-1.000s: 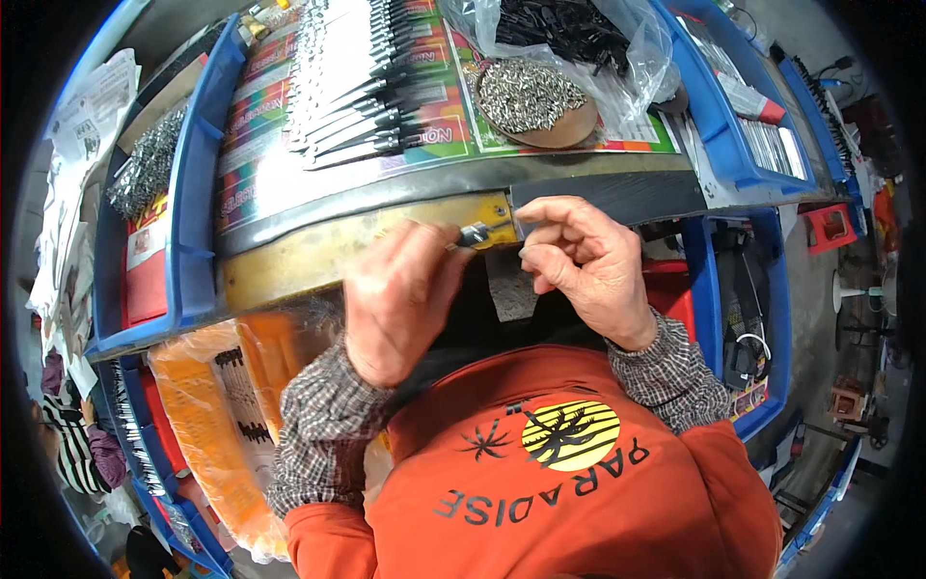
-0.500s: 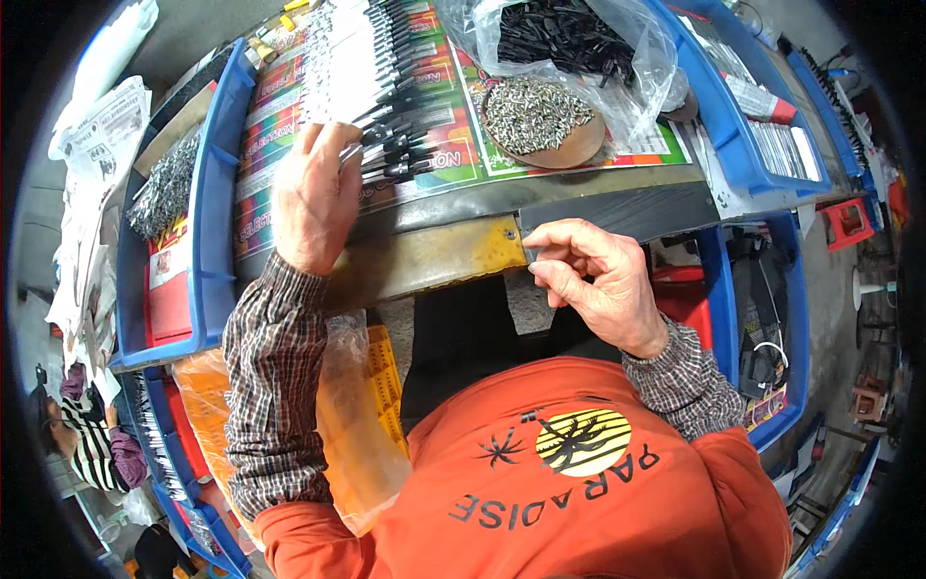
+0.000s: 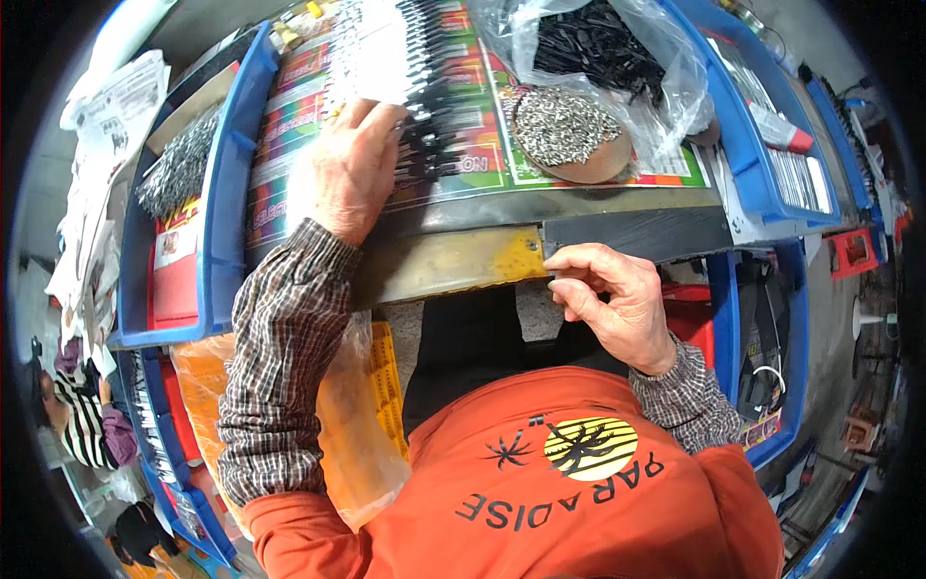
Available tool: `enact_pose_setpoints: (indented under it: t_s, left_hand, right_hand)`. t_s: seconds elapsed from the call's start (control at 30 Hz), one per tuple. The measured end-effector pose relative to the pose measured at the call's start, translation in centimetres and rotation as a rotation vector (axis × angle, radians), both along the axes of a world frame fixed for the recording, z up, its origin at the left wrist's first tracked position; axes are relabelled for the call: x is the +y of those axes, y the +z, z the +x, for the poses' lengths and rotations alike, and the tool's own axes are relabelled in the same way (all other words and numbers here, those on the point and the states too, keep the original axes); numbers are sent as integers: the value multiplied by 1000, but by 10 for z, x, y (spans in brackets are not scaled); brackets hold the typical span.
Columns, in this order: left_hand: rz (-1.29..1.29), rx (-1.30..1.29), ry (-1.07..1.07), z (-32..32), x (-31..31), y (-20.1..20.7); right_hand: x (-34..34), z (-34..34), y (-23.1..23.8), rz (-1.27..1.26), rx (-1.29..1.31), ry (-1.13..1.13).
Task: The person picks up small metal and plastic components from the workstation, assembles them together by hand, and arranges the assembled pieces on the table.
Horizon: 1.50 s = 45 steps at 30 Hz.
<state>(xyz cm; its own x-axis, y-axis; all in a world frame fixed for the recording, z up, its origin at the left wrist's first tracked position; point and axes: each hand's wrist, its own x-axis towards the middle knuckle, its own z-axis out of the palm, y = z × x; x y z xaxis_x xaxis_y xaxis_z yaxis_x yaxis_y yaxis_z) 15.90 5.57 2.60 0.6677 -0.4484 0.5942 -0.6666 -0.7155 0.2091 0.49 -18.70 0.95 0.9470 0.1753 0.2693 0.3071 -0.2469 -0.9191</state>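
Observation:
My left hand [image 3: 352, 174] lies with curled fingers at the near end of a long row of slim black-and-silver pieces [image 3: 429, 96]. What its fingertips grip is hidden behind the hand. At the bench's front edge, beside a yellowish metal strip [image 3: 463, 262], my right hand [image 3: 617, 307] pinches thumb and forefinger close together. Anything between those fingertips is too small to name. Small metal pins or rivets [image 3: 569, 125] lie heaped on a round tan dish [image 3: 606, 166], to the right of the row.
A clear plastic bag [image 3: 680, 92] of black parts [image 3: 598, 48] sits behind the dish. Blue bins [image 3: 214, 261] flank the bench on the left, with another blue bin [image 3: 757, 183] at the right. Colourful printed sheets [image 3: 280, 159] cover the bench top.
My left hand has come down onto the near end of the row, and the black-ended pieces that fanned out beside it now stand closer together. My right hand stays pinched by the bench edge.

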Motion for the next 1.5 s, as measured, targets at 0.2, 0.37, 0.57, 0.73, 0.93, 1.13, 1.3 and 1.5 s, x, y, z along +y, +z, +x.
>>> enact_pose_setpoints:
  t_s: [0.2, 0.37, 0.57, 0.73, 0.93, 1.13, 1.3, 1.5]
  left_hand:
    - [-3, -81, 12, -6, 7, -2]
    - [28, -63, 31, -35, 29, 15]
    - [114, -243, 300, -44, 99, 52]
    - [285, -68, 465, -20, 177, 51]
    - [397, 111, 472, 7, 222, 15]
    - [393, 176, 370, 23, 215, 6]
    - [350, 171, 399, 25, 225, 0]
    - [243, 76, 475, 26, 228, 0]
  right_hand:
    - [5, -3, 3, 26, 108, -61]
    - [4, -6, 7, 12, 130, -85]
    - [2, -4, 6, -39, 141, -69]
    - [6, -5, 8, -64, 140, -101]
    - [11, -3, 9, -114, 157, -113]
    - [10, -5, 7, -121, 157, -153]
    - [9, -5, 6, -142, 130, -128]
    - [6, -13, 6, -92, 161, -105]
